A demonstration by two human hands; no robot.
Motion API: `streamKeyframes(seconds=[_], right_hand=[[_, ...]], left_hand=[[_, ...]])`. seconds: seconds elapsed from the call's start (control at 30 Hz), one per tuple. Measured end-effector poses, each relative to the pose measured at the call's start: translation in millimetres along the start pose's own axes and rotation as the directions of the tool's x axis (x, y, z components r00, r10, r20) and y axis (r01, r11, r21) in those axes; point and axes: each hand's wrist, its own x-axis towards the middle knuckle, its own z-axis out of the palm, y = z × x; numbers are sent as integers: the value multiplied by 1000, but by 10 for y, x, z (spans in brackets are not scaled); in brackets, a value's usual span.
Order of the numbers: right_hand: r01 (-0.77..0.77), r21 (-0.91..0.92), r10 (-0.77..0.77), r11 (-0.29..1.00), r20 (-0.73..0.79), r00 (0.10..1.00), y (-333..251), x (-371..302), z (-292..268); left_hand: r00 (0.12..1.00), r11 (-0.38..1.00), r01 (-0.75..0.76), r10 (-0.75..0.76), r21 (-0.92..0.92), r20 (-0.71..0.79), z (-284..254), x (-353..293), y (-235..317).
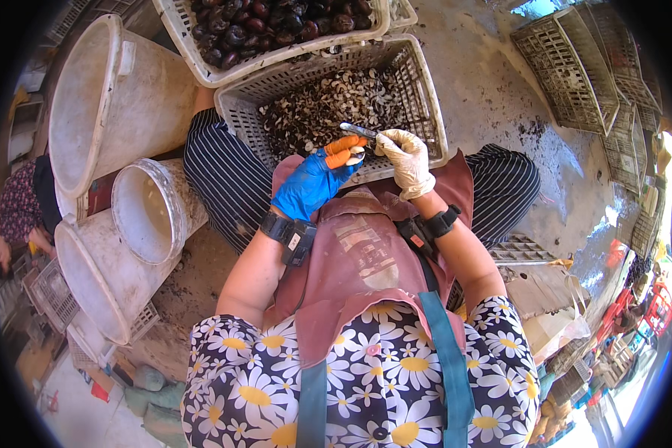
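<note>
My left hand (313,179) and right hand (407,158), both gloved, meet fingertip to fingertip ahead, wrists strapped, elbows bent.

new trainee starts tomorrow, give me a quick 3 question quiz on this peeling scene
1. True or false: the left hand wears a blue glove with orange fingertips.
2. Which crate sits straight ahead of both hands? A) the grey crate of peel scraps B) the white crate of dark round fruits
3. Fill in: the right hand, in a pale glove, holds a small metal ____.

Key: 1 true; 2 A; 3 blade
</note>
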Motion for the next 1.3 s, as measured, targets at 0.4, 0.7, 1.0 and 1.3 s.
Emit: streamKeyframes(seconds=[0.4, 0.7, 1.0, 1.3], right_hand=[[255, -231, -276, 939, -66, 959, -115, -178, 90], [128, -371, -235, 920, -259, 937, 203, 7, -335], [70, -164, -97, 984, -168, 981, 39, -15, -314], [148, -424, -186, 893, -50, 981, -20, 7, -230]], left_hand=[[994, 946, 1, -35, -325, -99, -90, 147, -179], [982, 970, 42, -84, -239, -168, 24, 22, -203], [987, 952, 127, -150, -278, -62, -101, 45, -113], [983, 998, 63, -58, 23, -173, 29, 37, -83]])
